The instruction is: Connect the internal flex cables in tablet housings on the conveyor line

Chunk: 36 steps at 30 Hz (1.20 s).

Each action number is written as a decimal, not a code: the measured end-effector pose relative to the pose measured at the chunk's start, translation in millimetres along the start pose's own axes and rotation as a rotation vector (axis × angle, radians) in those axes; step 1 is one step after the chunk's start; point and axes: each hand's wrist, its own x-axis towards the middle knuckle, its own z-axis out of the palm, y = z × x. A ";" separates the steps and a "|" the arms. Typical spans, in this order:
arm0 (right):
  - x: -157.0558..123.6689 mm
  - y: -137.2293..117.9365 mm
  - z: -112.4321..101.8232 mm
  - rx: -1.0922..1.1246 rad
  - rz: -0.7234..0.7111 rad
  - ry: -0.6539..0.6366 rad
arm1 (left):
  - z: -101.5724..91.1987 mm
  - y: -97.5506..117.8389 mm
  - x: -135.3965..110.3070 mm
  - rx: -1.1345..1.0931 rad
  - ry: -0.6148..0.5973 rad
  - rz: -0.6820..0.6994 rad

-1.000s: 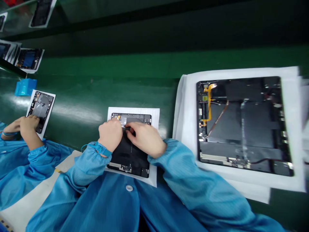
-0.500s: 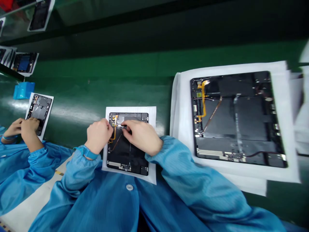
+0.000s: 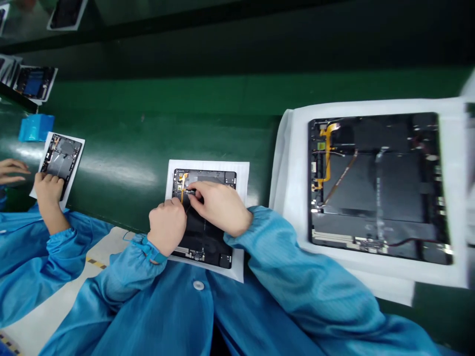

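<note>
An opened tablet [image 3: 211, 232], its dark inside facing up, lies on a white foam sheet [image 3: 243, 173] in front of me. My left hand [image 3: 167, 225] is closed over the tablet's left side, knuckles up; its fingertips are hidden, and whatever they hold does not show. Thumb and forefinger of my right hand [image 3: 218, 206] pinch together above the upper middle of the tablet. A small dark thing shows at those fingertips, too small to name. An orange flex cable [image 3: 183, 184] runs down the tablet's upper left, just left of the right fingertips.
At right, a larger opened tablet [image 3: 404, 188] rests on stacked white foam sheets [image 3: 291, 163]. To the left, a co-worker's hand [image 3: 50, 190] touches another opened tablet [image 3: 69, 148]. Behind that stands a blue box [image 3: 36, 127]. More tablets [image 3: 35, 83] lie at far left.
My left hand has moved right and down, onto the tablet's left side. My right hand stays at nearly the same spot. One co-worker's hand has moved left, off their tablet.
</note>
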 end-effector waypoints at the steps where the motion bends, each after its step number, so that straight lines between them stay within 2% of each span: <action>1: 0.3 -0.3 -0.3 0.000 -0.001 0.004 | -0.7 0.5 0.4 0.002 -0.005 0.002; 11: 14.9 -6.9 -3.9 -0.006 -0.006 0.048 | 2.3 -15.5 -4.1 -0.031 0.052 -0.027; 17: 24.3 -4.7 -5.6 -0.004 0.004 0.092 | 2.6 -3.4 1.8 -0.018 0.033 0.005; 25: 26.6 -0.6 -4.5 -0.009 -0.010 0.056 | -11.1 8.1 4.0 0.014 0.011 -0.008; 29: 32.7 -3.6 -6.0 -0.016 -0.028 0.055 | -7.8 -7.5 -3.4 -0.008 0.059 -0.022; 34: 49.3 -15.3 -2.1 -0.029 -0.047 -0.006 | 14.0 -38.5 -10.4 -0.121 0.102 -0.200; 36: 57.0 -19.2 2.0 -0.063 -0.040 -0.039 | 23.7 -44.8 -9.3 -0.127 0.119 -0.227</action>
